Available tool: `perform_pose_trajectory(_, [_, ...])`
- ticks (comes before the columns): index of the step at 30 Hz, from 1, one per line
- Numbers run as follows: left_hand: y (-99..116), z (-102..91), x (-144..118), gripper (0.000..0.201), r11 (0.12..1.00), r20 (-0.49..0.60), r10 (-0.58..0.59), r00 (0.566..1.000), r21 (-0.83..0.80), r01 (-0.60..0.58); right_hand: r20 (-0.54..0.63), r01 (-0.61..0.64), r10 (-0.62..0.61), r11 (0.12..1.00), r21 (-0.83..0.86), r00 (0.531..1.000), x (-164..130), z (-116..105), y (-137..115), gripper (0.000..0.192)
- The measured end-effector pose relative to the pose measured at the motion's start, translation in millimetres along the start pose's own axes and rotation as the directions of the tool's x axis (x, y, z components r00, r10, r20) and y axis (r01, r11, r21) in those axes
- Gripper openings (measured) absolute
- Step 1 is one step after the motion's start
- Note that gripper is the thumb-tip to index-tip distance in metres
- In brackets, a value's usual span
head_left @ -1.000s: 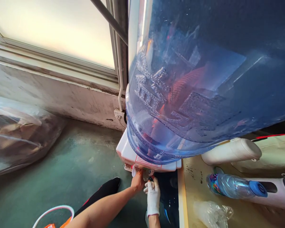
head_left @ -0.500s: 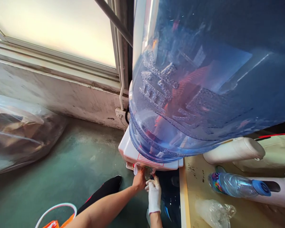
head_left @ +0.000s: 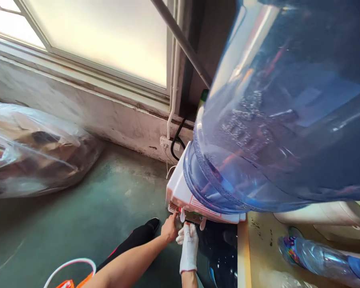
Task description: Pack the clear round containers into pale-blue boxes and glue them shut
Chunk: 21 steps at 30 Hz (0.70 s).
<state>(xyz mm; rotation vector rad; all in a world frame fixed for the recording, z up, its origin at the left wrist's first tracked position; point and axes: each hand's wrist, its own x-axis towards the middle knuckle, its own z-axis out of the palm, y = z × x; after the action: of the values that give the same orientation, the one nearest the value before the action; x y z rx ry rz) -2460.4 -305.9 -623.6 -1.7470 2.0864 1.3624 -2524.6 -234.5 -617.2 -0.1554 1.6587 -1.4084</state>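
Observation:
A big blue water bottle (head_left: pixel 288 132) stands upside down on a white dispenser (head_left: pixel 180 190) and fills the right of the head view. My bare left hand (head_left: pixel 169 228) reaches up to the dispenser's front, just left of a small white tap lever (head_left: pixel 182 215). My right hand (head_left: pixel 188 244), in a white glove, is raised right beside it, directly under the taps. The fingertips of both hands are bunched at the taps, and whether they grip anything is hidden.
A large clear plastic bag (head_left: pixel 33 160) lies on the green floor (head_left: pixel 102 216) at left. A wall socket (head_left: pixel 167 142) with a black cable sits behind the dispenser. A wooden table edge (head_left: pixel 243 256) carries a lying plastic bottle (head_left: pixel 318 258). My black shoe (head_left: pixel 151 224) is below.
The view has swung left, so the bottle and dispenser sit further right in the picture. Both hands have stayed together at the taps.

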Motion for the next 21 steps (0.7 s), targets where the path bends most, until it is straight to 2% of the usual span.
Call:
perform_pose_trajectory(3, [-6.7, -13.9, 3.6, 0.047, 1.000, -0.068, 0.009, 0.998, 0.007, -0.009, 0.009, 0.007, -0.006, 0.999, -0.036, 1.000, 5.5, 13.6, -7.4, 0.056])
perform_pose_trajectory(6, [-3.3, -23.9, 5.6, 0.048, 0.999, -0.116, 0.034, 0.993, 0.012, -0.033, -0.002, 0.019, -0.019, 0.996, -0.089, 1.000, 7.8, 14.0, -13.6, 0.057])
perform_pose_trajectory(10, [7.1, -32.2, 4.6, 0.047, 0.997, -0.135, 0.070, 0.988, 0.001, -0.071, -0.028, 0.025, -0.031, 0.984, -0.179, 0.999, 9.1, 3.1, -15.7, 0.049])
perform_pose_trajectory(15, [15.2, -38.1, 3.2, 0.049, 0.998, -0.126, 0.053, 0.991, -0.015, -0.055, -0.074, 0.055, -0.082, 0.948, -0.315, 0.994, 24.8, -3.5, -13.5, 0.033])
perform_pose_trajectory(19, [18.1, -39.8, 2.9, 0.050, 0.999, -0.124, 0.050, 0.991, -0.015, -0.052, -0.082, 0.136, -0.180, 0.915, -0.379, 0.980, 47.2, 0.4, -11.1, 0.024])
perform_pose_trajectory(21, [18.6, -39.9, 3.0, 0.050, 0.999, -0.120, 0.048, 0.992, -0.013, -0.050, -0.084, 0.188, -0.237, 0.904, -0.384, 0.968, 51.8, -1.3, -5.8, 0.026])
